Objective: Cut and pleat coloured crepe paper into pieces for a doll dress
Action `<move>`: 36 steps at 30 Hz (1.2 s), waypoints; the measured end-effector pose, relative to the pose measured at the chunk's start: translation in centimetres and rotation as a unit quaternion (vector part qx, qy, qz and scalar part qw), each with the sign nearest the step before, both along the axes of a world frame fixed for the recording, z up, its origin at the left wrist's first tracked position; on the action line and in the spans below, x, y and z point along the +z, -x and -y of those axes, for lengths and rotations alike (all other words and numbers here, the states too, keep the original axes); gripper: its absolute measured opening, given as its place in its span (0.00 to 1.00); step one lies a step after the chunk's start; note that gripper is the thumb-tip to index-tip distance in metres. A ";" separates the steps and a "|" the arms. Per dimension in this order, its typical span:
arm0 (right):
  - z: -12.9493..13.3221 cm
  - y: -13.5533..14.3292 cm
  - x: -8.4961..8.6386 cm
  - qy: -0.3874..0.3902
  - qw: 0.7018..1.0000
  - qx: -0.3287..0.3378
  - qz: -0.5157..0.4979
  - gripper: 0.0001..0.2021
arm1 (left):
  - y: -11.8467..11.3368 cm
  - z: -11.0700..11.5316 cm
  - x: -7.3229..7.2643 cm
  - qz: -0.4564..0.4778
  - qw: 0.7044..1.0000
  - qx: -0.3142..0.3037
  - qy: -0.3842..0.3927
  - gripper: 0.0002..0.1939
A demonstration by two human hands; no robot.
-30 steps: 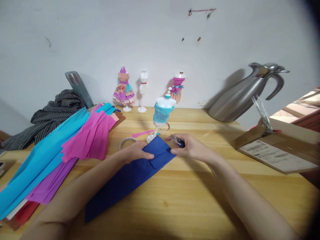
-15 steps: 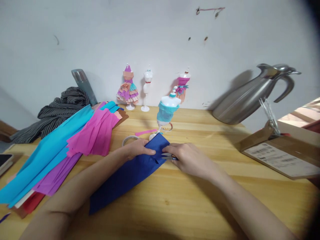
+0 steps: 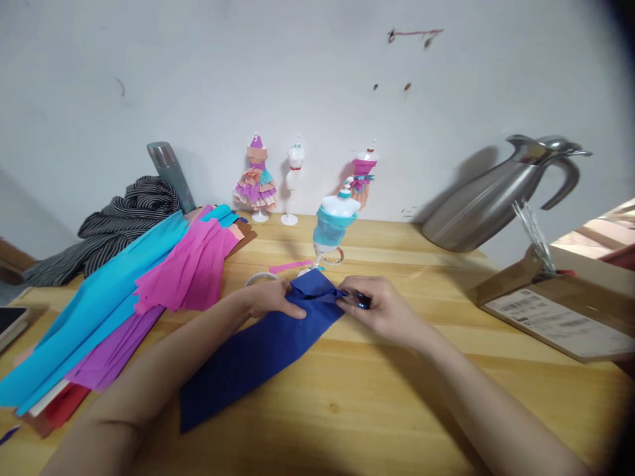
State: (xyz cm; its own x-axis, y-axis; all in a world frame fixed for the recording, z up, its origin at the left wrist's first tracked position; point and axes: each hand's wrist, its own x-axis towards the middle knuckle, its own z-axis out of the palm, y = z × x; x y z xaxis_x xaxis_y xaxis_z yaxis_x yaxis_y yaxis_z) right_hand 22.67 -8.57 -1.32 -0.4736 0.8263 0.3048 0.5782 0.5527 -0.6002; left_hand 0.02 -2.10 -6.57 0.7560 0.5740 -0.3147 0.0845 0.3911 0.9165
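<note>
While the left hand [image 3: 270,299] pinches a long blue sheet [image 3: 248,363] near its upper end, thumb lying on top and fingers underneath, the right hand [image 3: 381,309] grasps a pair of scissors [image 3: 364,301] at the sheet's right side. Its fingertips touch that side, and folds gather between the two hands; the blades are too hard to make out to say how they stand. The blue sheet's upper end is about midway between the left and right edges of the surface [image 3: 357,387], and the rest slants down towards the near left corner.

Just beyond the upper end stands a mannequin in a turquoise wrap [image 3: 331,228], tilted slightly, with a bracelet [image 3: 342,254] behind its foot. A pink strip [image 3: 291,266] and a tape roll [image 3: 261,274] lie to its left, the roll partly hidden by the left hand.

Along the back edge, by the wall, stand a mannequin in a ruffled dress [image 3: 255,185], a mostly white mannequin [image 3: 296,157] and, farther right, a mannequin in a magenta top [image 3: 364,166]. Towards the left edge, turquoise sheets [image 3: 104,297], magenta sheets [image 3: 188,271] and purple sheets [image 3: 119,354] overlap in a pile, with a striped cloth [image 3: 129,210] and a grey bottle [image 3: 173,175] behind them. A metal jug [image 3: 481,208] is at the back right corner, and a cardboard box [image 3: 555,320] sits by the right edge.
</note>
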 end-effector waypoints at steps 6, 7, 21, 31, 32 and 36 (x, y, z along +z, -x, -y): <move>1.2 1.1 0.6 -0.012 0.993 0.118 0.003 0.07 | -0.5 -0.3 -0.9 -0.019 0.999 0.030 0.038 0.17; 1.4 1.4 0.6 -0.016 0.991 0.132 0.008 0.08 | -0.5 -0.4 -1.0 -0.022 0.998 0.033 0.042 0.17; 2.3 3.3 -2.0 0.007 0.988 0.151 0.000 0.14 | -0.7 -0.1 1.1 -0.027 0.997 0.054 0.042 0.11; -0.5 0.8 -2.0 0.255 0.932 -0.116 -0.228 0.23 | -0.4 -0.1 1.3 0.019 0.999 0.029 0.022 0.19; -0.7 0.8 -2.1 0.290 0.927 -0.095 -0.217 0.25 | -0.4 0.0 1.1 0.022 0.999 0.026 0.012 0.19; -0.8 1.3 -2.7 0.328 0.920 -0.058 -0.206 0.26 | -1.1 0.3 0.8 0.018 0.996 0.085 -0.007 0.23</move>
State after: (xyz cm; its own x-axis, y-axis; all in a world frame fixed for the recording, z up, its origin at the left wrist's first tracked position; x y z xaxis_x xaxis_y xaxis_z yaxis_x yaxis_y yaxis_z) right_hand 21.34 -7.81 -4.05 -0.3275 0.9339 -0.1435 0.2595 -0.0571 -0.9640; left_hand 1.12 -2.45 -5.82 0.6587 0.6988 -0.2790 -0.0154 0.3833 0.9235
